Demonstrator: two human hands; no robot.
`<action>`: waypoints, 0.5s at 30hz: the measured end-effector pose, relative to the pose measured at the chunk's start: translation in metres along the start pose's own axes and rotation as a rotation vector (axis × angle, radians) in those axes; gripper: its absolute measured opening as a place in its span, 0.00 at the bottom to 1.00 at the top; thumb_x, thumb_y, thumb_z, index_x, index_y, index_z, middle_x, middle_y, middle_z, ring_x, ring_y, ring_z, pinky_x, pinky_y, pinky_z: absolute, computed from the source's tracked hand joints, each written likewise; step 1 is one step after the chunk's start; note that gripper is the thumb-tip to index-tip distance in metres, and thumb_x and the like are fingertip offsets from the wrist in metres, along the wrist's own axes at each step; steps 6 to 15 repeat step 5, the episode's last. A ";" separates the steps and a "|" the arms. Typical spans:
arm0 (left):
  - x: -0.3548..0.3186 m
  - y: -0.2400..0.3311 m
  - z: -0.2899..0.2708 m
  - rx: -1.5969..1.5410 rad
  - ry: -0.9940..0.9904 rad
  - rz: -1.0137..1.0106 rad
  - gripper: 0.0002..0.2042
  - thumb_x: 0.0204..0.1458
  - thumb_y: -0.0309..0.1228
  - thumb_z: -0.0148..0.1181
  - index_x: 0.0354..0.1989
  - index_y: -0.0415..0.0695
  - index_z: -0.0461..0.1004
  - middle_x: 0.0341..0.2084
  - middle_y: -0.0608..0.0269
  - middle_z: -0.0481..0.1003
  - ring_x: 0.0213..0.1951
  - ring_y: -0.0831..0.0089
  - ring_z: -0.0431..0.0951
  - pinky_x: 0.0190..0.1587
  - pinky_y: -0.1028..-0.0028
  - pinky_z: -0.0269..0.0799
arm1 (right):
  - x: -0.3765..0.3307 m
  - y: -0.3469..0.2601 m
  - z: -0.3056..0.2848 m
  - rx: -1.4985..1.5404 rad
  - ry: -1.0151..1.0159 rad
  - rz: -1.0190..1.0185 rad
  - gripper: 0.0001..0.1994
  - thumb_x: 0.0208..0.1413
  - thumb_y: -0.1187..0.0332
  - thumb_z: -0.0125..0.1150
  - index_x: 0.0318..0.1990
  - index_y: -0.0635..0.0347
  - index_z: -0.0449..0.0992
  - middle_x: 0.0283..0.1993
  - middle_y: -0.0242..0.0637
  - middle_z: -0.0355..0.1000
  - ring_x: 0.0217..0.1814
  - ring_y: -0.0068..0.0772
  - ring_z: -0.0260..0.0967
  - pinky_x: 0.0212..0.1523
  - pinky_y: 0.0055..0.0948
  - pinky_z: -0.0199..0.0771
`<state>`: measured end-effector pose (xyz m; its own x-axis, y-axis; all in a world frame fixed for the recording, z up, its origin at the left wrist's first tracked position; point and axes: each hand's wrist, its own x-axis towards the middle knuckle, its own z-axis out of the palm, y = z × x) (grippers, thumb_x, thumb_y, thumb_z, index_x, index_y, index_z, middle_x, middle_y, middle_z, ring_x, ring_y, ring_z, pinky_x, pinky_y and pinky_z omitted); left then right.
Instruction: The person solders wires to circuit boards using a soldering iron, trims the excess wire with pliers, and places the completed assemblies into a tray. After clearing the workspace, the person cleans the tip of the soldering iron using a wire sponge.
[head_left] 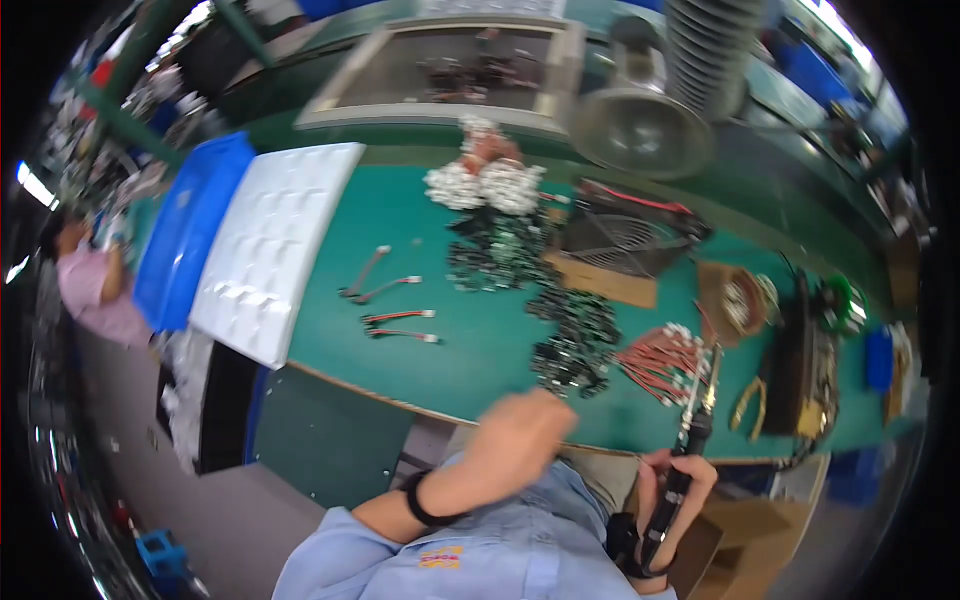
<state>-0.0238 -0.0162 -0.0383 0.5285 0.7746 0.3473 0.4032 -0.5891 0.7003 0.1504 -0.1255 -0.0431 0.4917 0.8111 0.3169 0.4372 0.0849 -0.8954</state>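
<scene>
My right hand (690, 478) is wrapped round the black handle of a soldering iron (692, 435), its metal tip pointing up and away from me over the table's front edge. My left hand (520, 440), smeared by motion, hovers at the table edge just below a pile of small dark parts (572, 345); its fingers cannot be made out. Between the two hands, farther in, lies a bundle of red wires (660, 365) with white connectors. Several short wire leads with white plugs (402, 315) lie apart on the green table (370, 220) to the left.
At the back are a heap of white-ended wires (485, 185) and a square fan (625, 238). A metal extraction hood (640, 135) hangs above. On the right are yellow-handled pliers (748, 408) and a green spool (842, 305). A white tray (270, 250) leans by a blue bin (190, 235) at left, near another person (95, 280).
</scene>
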 end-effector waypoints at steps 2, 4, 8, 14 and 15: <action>0.007 -0.006 -0.013 -0.016 0.068 -0.189 0.04 0.47 0.18 0.54 0.32 0.38 0.70 0.29 0.54 0.71 0.31 0.58 0.73 0.34 0.69 0.70 | 0.001 -0.001 -0.007 0.008 0.027 0.072 0.21 0.46 0.85 0.58 0.44 0.56 0.59 0.33 0.39 0.67 0.32 0.28 0.66 0.38 0.25 0.67; 0.014 -0.012 -0.018 -0.010 0.153 -0.226 0.05 0.47 0.18 0.55 0.32 0.39 0.70 0.27 0.54 0.71 0.28 0.56 0.72 0.31 0.67 0.68 | 0.001 -0.003 -0.013 0.053 -0.011 0.108 0.20 0.47 0.84 0.58 0.44 0.55 0.59 0.34 0.39 0.67 0.35 0.28 0.66 0.41 0.25 0.66; 0.016 -0.009 -0.020 -0.036 0.140 -0.249 0.06 0.47 0.20 0.55 0.34 0.39 0.71 0.29 0.53 0.71 0.30 0.58 0.73 0.34 0.68 0.69 | 0.002 -0.003 -0.016 0.087 -0.038 0.121 0.20 0.48 0.84 0.58 0.44 0.55 0.59 0.34 0.39 0.67 0.37 0.28 0.66 0.42 0.25 0.66; 0.016 -0.009 -0.020 -0.036 0.140 -0.249 0.06 0.47 0.20 0.55 0.34 0.39 0.71 0.29 0.53 0.71 0.30 0.58 0.73 0.34 0.68 0.69 | 0.002 -0.003 -0.016 0.087 -0.038 0.121 0.20 0.48 0.84 0.58 0.44 0.55 0.59 0.34 0.39 0.67 0.37 0.28 0.66 0.42 0.25 0.66; 0.016 -0.009 -0.020 -0.036 0.140 -0.249 0.06 0.47 0.20 0.55 0.34 0.39 0.71 0.29 0.53 0.71 0.30 0.58 0.73 0.34 0.68 0.69 | 0.002 -0.003 -0.016 0.087 -0.038 0.121 0.20 0.48 0.84 0.58 0.44 0.55 0.59 0.34 0.39 0.67 0.37 0.28 0.66 0.42 0.25 0.66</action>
